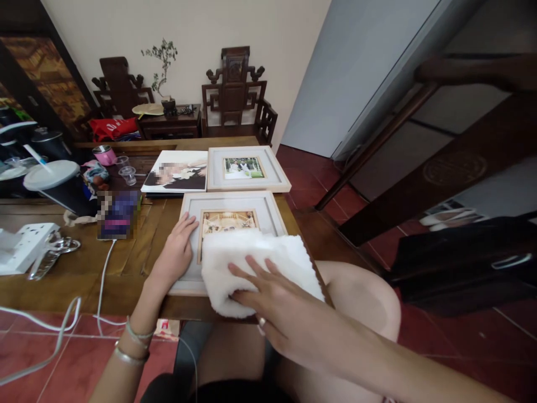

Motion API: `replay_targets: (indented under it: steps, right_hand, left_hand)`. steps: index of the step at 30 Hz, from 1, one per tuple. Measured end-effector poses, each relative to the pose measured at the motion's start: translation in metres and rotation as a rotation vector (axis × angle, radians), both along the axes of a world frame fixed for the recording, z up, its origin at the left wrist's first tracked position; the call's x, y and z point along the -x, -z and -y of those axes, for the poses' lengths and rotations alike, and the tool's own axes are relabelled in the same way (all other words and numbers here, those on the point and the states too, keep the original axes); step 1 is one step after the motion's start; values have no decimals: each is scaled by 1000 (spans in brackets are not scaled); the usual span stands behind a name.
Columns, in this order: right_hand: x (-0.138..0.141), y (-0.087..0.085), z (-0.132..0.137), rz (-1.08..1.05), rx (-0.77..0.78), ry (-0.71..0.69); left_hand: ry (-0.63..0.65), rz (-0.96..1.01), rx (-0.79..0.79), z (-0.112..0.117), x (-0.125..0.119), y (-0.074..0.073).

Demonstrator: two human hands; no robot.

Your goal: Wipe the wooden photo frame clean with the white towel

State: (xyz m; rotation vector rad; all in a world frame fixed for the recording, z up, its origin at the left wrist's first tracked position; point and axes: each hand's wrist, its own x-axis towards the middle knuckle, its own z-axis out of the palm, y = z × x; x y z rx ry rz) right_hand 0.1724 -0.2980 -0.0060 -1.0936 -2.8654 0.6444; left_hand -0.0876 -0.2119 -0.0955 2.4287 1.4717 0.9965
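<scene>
A light wooden picture frame (274, 208) with a pale mat and a small photo (229, 219) lies flat on the brown wooden table in front of me. On its left side rests my left hand (178, 246), fingers stretched out and holding nothing. A folded, fluffy white cloth (293, 252) covers the frame's lower right part and hangs past its near edge. My right hand (272, 296) presses on this cloth and grips it, with one finger tucked in a fold. The cloth hides part of the photo.
Behind it lie a second picture frame (274, 168) and a printed portrait (195, 173). On the left stand a lidded cup (62, 184), a pink mug (104, 155), a power strip (31, 243), a clear hair claw (52, 254) and a phone-like blurred item (119, 215) with a white cable.
</scene>
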Motion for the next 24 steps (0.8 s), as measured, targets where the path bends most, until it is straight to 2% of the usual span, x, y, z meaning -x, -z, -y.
replay_targets:
  steps: [3, 6, 9, 12, 15, 18, 21, 24]
  right_hand:
    - [9, 18, -28, 0, -104, 75]
    - [14, 33, -79, -1, -300, 154]
    - [17, 37, -126, 28, -401, 212]
    - [20, 35, -146, 92, -404, 193]
    - [21, 29, -128, 164, -343, 118]
    - [16, 16, -87, 208, -230, 31]
    - [7, -4, -45, 204, -52, -52]
    - [3, -16, -16, 153, 75, -107]
  left_hand:
    - [15, -8, 11, 0, 1, 0]
    - [24, -18, 18, -1, 2, 1]
    - [22, -22, 19, -1, 3, 1]
    - [14, -20, 17, -1, 3, 1]
    - [7, -14, 19, -2, 2, 1]
    - [5, -5, 15, -2, 2, 3]
    - [0, -13, 8, -2, 1, 3]
    - [-4, -28, 7, -1, 0, 1]
